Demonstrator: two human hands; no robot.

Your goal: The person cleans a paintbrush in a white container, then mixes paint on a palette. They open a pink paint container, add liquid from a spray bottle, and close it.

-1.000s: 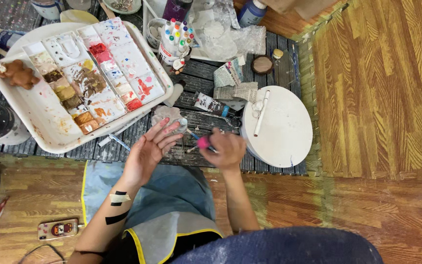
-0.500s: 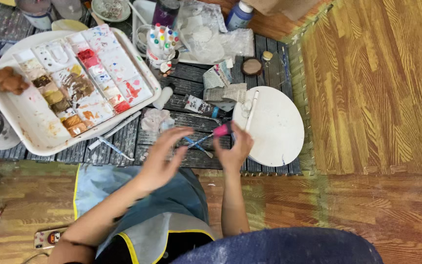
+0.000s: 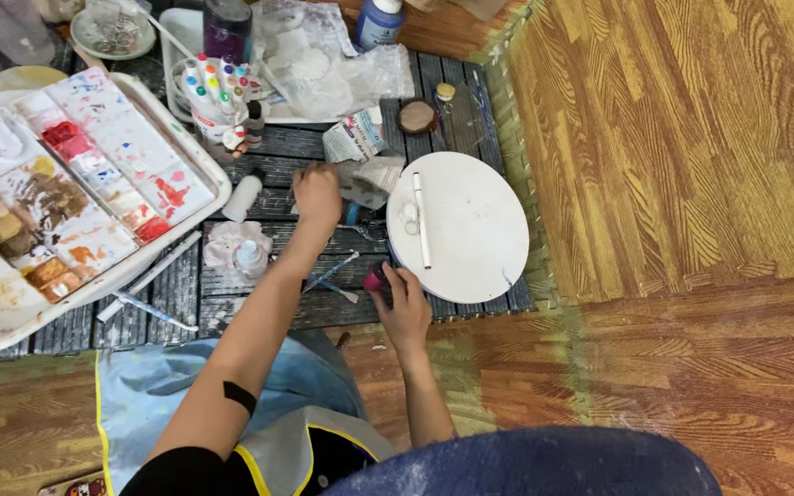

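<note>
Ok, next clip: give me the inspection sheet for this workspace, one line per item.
Surface: dark slatted mat on wood floor.
Job's things: white round disc with a white stick lying on it; small pink item; crumpled tubes.
Clutter: paint palette, cup of paint bottles, brushes, blue bottle, plastic wrap.
Grippers: left hand reaches to the tubes; right hand holds the pink item at the disc's edge.
Cables: nothing seen.
Surroundings: blue apron on the lap.
</note>
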